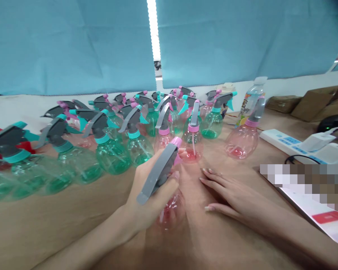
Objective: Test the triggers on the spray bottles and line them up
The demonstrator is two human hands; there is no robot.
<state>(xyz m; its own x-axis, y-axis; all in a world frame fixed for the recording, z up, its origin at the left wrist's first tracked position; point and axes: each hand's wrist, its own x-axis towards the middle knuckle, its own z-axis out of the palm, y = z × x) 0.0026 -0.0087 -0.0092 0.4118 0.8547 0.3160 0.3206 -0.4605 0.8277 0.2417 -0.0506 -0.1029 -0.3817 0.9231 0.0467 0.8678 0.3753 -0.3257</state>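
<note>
My left hand (149, 195) is wrapped round the neck of a pink spray bottle (171, 213) with a grey trigger head and pink nozzle. The bottle stands close in front of me, its neck hidden by my fingers. My right hand (228, 189) lies palm down on the table to the right, fingers stretched out and holding nothing. Just beyond the hands are two pink spray bottles, one with a pink collar (193, 128). Another pink spray bottle (242, 140) stands farther right, by the power strip. A green spray bottle (112, 155) is among several to the left.
Several more green and pink spray bottles crowd the back of the brown table (101, 228). A clear drink bottle (252, 95) stands at the back right. On the right lie a white power strip (287, 140) with plugs, cardboard boxes (315, 103) and a partly blurred flat device (323, 212).
</note>
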